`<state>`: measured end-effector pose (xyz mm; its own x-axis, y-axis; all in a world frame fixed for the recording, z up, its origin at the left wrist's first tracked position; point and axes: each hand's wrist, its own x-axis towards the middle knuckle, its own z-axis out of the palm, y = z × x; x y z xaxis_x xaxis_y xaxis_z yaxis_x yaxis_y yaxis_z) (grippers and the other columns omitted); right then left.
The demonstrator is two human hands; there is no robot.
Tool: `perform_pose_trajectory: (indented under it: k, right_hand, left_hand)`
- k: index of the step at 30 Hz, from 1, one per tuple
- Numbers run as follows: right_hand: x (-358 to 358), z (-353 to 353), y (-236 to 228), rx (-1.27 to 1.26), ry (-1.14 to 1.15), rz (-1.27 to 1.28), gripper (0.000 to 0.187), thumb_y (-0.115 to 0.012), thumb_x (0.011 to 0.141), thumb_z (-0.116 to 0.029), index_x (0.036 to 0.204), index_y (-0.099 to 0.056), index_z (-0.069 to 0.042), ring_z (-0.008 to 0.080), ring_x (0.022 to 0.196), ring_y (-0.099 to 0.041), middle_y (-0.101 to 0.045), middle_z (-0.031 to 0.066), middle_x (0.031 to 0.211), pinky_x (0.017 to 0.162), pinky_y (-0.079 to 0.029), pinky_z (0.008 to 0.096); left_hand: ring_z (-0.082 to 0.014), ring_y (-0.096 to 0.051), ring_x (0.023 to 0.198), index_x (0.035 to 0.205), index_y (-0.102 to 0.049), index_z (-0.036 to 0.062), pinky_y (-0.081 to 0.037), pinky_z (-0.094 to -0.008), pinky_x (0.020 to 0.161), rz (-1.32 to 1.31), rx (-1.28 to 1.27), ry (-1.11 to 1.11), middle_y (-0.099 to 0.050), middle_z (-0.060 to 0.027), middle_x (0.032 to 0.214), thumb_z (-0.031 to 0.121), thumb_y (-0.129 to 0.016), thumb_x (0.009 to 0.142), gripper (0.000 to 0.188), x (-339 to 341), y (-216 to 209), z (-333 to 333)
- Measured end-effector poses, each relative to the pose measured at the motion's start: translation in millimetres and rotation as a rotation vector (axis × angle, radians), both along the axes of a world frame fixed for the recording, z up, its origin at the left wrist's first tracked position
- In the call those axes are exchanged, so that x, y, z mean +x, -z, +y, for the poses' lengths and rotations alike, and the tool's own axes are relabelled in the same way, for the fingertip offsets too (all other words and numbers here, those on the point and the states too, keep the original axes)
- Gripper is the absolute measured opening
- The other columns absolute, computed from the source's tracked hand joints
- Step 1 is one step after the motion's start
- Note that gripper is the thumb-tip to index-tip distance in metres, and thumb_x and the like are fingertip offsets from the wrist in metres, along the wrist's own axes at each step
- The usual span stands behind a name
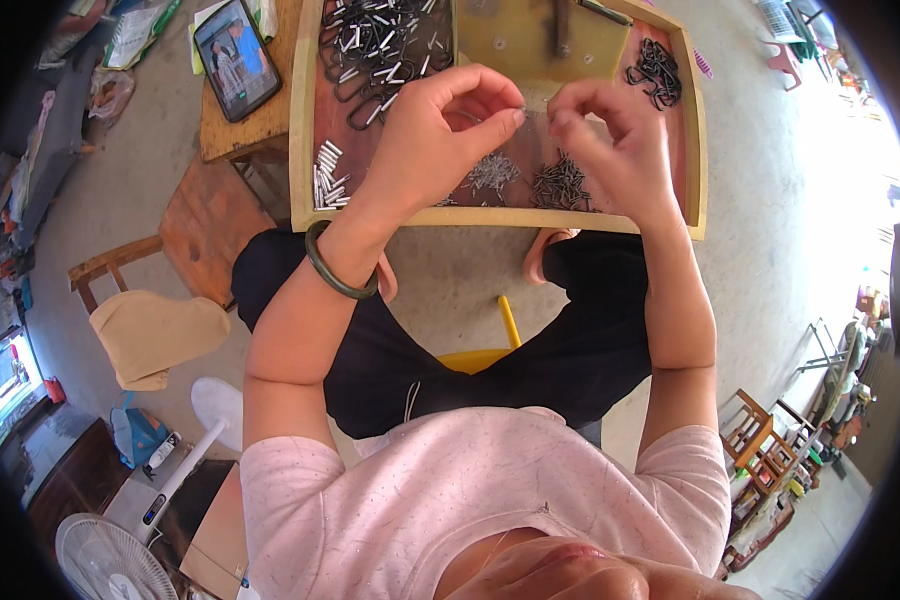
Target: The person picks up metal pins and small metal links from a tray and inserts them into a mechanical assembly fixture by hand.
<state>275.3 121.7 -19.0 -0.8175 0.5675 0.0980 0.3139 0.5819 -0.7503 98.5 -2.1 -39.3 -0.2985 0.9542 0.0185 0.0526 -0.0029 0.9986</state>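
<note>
My left hand (pixel 425 150) and right hand (pixel 630 150) bring their thumbs and index fingers near together; whether they pinch something small, I cannot tell. Grey bits (pixel 493 173) and dark bits (pixel 560 186) lie below in the tray (pixel 500 218). Its far side is cut off; its near rim passes under my wrists. Only a narrow gap separates my fingertips.

Anything in the grip of the left hand (pixel 435 140) or the right hand (pixel 625 145) is too small to tell, the top edge cuts off the rimmed tabletop (pixel 510 217) and a blurred dark piece (pixel 562 30), black trousers (pixel 490 388) partly hide a yellow seat (pixel 472 360), and the white fan (pixel 110 562) runs past the lower edge.
</note>
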Motion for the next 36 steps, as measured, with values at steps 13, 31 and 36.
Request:
perform_pose_trajectory:
  k: [13,31,36]
  right_hand:
    - [-14,5,9,-0.645,-0.028,0.418,0.012,-0.066,0.098,-0.013,0.102,-0.068,-0.002,0.0037,0.086,-0.06,-0.068,-0.0017,0.093,0.076,-0.047,0.0207]
    - [-4,19,12,0.401,0.146,-0.082,0.014,-0.068,0.092,-0.017,0.1,-0.073,-0.007,0.0293,0.079,-0.069,-0.07,0.0079,0.093,0.071,-0.055,0.0395]
    - [-4,18,24,0.643,0.142,-0.155,0.01,-0.067,0.09,-0.016,0.093,-0.073,-0.009,0.0326,0.08,-0.07,-0.069,0.0071,0.092,0.066,-0.056,0.044]
  left_hand:
    - [-0.0084,-0.069,0.086,0.107,-0.072,-0.0008,-0.057,-0.0244,0.079,-0.266,0.114,0.038,-0.074,-0.0029,0.095,0.008,-0.076,0.094,0.016,3,-4,4]
    - [-0.0089,-0.061,0.075,0.101,-0.062,0.0067,-0.042,-0.0214,0.066,-0.431,0.109,0.002,-0.062,-0.0002,0.087,0.008,-0.064,0.097,0.004,-8,2,9]
    - [-0.0091,-0.061,0.077,0.101,-0.062,0.0072,-0.043,-0.0218,0.067,-0.404,0.068,-0.039,-0.063,0.0005,0.088,0.01,-0.064,0.098,0.005,-11,-1,3]
